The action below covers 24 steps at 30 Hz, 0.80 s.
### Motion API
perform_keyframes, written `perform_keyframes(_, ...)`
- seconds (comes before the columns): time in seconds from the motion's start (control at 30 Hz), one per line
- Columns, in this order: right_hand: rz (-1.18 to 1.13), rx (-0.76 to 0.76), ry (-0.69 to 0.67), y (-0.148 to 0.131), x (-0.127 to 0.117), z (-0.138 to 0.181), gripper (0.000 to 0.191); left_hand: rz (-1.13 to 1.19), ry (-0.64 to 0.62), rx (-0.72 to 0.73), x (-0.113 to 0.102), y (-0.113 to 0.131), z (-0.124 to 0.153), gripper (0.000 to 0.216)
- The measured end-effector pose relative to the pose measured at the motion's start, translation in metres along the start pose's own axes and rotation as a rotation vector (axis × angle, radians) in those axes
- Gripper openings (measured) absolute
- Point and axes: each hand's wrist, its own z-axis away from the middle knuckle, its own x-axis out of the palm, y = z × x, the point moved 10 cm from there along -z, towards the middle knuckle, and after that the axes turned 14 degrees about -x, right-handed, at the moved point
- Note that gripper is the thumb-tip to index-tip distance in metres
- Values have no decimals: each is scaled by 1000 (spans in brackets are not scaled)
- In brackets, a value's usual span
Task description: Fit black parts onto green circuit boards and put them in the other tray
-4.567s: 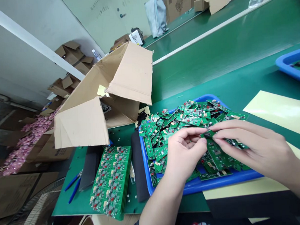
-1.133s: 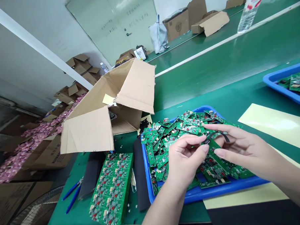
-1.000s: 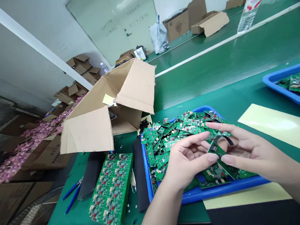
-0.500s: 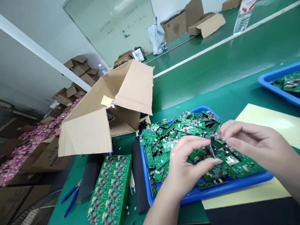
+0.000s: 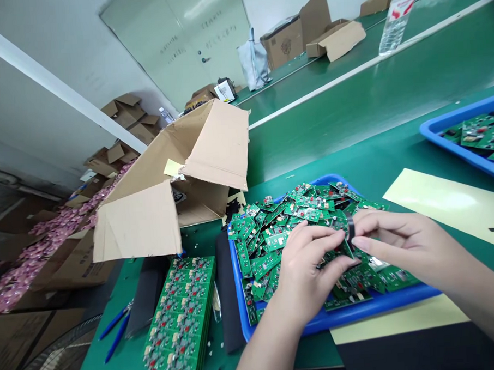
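Head view: left hand (image 5: 305, 267) & right hand (image 5: 392, 244) both pinch one small circuit board (image 5: 348, 247) w/ black strip, above blue tray (image 5: 359, 311) full of boards.

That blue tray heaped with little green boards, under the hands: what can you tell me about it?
The blue tray looks like shallow plastic with a raised rim and rounded corners. It lies flat on the green bench, partly over a pale yellow sheet, beside a black foam strip. Small green circuit boards fill it in a loose heap that hides its floor. The left hand and right hand hover over the heap, pinching one small board together.
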Motion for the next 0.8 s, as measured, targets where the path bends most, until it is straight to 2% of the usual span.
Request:
perform_keyframes(0.23,84,-285,-37,-29,3,-5,14,101,-2,-42,-2,-2,-3,22)
perform_keyframes(0.37,10,-410,-55,-44,4,-3,22,0,119,21,-14,1,-2,23)
perform_keyframes(0.43,-139,-350,23,-39,-3,-3,19,-55,211,67,-22,5,0,23)
perform_keyframes(0.5,-334,-225,87,-26,-7,-3,11,-99,275,132,-28,12,3,22)
perform_keyframes(0.57,-516,-72,103,-9,-4,-2,26,-159,304,193,-28,19,5,17)
perform_keyframes(0.63,-636,71,57,6,7,1,45,-221,322,236,-25,23,8,13)
perform_keyframes(0.67,-660,133,13,12,13,3,48,-245,331,256,-24,25,9,12)
perform_keyframes(0.8,-626,251,-159,20,32,15,33,-296,341,317,-19,28,14,16)
